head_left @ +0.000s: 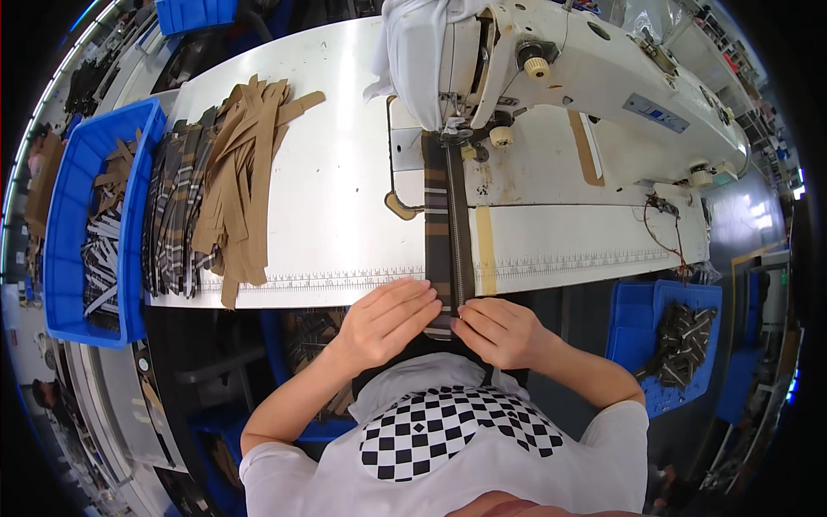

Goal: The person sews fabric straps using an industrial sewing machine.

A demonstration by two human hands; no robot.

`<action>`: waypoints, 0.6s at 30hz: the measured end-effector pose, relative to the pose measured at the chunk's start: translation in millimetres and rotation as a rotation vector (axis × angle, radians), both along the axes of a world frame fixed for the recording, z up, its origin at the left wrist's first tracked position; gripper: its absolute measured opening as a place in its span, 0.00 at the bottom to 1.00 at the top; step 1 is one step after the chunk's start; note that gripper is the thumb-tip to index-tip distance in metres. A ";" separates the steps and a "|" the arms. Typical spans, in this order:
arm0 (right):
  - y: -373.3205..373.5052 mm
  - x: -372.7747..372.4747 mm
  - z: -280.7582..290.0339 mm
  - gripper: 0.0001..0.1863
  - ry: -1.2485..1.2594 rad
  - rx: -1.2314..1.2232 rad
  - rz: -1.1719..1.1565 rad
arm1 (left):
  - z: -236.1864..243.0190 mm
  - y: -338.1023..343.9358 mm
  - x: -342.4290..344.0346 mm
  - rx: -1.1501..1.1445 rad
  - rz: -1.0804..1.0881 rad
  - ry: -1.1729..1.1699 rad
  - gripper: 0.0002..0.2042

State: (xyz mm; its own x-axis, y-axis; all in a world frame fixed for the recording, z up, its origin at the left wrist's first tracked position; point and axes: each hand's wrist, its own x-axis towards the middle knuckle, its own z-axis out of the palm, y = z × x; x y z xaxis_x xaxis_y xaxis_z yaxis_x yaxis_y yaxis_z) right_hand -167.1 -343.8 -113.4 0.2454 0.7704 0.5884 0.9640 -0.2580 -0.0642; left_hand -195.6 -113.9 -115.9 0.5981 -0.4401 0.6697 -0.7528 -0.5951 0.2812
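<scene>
A dark striped fabric strip (438, 228) and a zipper (457, 215) lie side by side, running from under the sewing machine's presser foot (455, 133) toward me. Their near ends reach past the table's front edge. My left hand (388, 323) grips the striped strip's left side near that end, fingers close together and the thumb hidden. On the other side, my right hand (504, 332) is closed in a pinch on the zipper's near end, its fingers curled. The needle area is partly hidden by the machine head (508, 52).
Brown strips (245, 181) and striped strips (177, 207) are piled at the table's left, beside a blue bin (56, 224) of pieces. A ruler scale (345, 281) runs along the front. Right of the table, a blue tray (633, 314) holds a dark bundle (687, 345). White cloth (413, 60) drapes the machine.
</scene>
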 end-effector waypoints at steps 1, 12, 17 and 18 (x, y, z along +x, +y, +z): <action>0.2 -0.9 -0.8 0.09 -0.004 0.001 -0.002 | 2.5 -3.4 2.2 -0.032 -0.027 -0.025 0.11; -2.4 6.0 -4.5 0.14 0.053 0.104 -0.002 | 3.3 4.0 14.3 0.217 -0.155 -0.011 0.10; -4.0 8.0 -2.4 0.09 0.035 0.039 0.016 | 16.1 8.1 47.6 0.186 -0.353 0.180 0.10; -2.9 8.6 3.7 0.09 0.034 0.006 0.027 | 16.6 10.2 67.3 0.170 -0.284 0.110 0.11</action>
